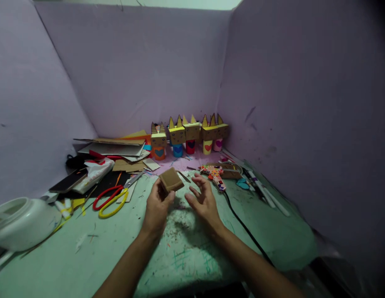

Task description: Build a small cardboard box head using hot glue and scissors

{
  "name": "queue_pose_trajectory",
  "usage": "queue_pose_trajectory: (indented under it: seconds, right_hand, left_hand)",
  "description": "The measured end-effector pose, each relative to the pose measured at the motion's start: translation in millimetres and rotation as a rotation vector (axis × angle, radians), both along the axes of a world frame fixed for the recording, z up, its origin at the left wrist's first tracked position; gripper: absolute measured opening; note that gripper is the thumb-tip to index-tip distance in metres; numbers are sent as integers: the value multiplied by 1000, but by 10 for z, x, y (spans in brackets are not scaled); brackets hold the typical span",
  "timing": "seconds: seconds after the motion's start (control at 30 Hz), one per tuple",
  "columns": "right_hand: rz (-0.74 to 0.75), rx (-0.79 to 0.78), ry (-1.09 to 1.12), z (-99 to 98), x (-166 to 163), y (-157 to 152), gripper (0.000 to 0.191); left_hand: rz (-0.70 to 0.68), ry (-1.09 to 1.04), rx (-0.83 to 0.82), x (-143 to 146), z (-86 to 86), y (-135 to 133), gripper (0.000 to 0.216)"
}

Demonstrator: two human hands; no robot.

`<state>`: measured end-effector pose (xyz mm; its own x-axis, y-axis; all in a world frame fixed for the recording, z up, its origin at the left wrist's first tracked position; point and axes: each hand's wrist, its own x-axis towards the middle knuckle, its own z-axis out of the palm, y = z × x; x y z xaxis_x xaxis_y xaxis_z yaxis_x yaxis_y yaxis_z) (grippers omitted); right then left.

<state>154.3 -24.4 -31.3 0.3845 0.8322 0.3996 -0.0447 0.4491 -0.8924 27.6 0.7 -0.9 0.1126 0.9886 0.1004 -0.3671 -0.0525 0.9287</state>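
Note:
My left hand (158, 203) grips a small brown cardboard box (171, 180) by its left side and lower edge, above the middle of the table. Just to its right, my right hand (203, 202) is held with fingers apart and curved, nothing in them and not touching the box. Behind the box a thin dark blade (183, 176) lies on the table. A glue gun (215, 174) with a colourful patterned body rests beyond my right hand, its black cord (242, 223) running toward the front right. Scattered brown crumbs (179, 225) lie below my hands.
Several cardboard figures (177, 136) with box heads and pointed ears stand at the back. Red and yellow scissors (117, 198) lie left, near stacked cardboard (114, 148) and a white pot (27, 221). Glue sticks (269, 194) line the right edge. Purple walls (133, 70) enclose the table.

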Motion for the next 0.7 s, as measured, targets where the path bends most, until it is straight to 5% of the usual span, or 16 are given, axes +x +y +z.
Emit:
queue_pose_trajectory:
  seconds: [0.07, 0.17, 0.4, 0.7]
  right_hand:
    - [-81, -11, -7, 25, 29, -33, 29]
    - [55, -83, -14, 73, 33, -75, 25]
    - [307, -220, 83, 54, -48, -44, 55]
    - [342, -240, 121, 69, -28, -13, 28]
  left_hand:
    - [-24, -109, -127, -27, 40, 17, 47]
    - [-74, -194, -240, -47, 70, 23, 41]
    - [-96, -116, -159, 16, -46, -10, 50]
    - [-169, -125, -210, 33, 10, -54, 51]
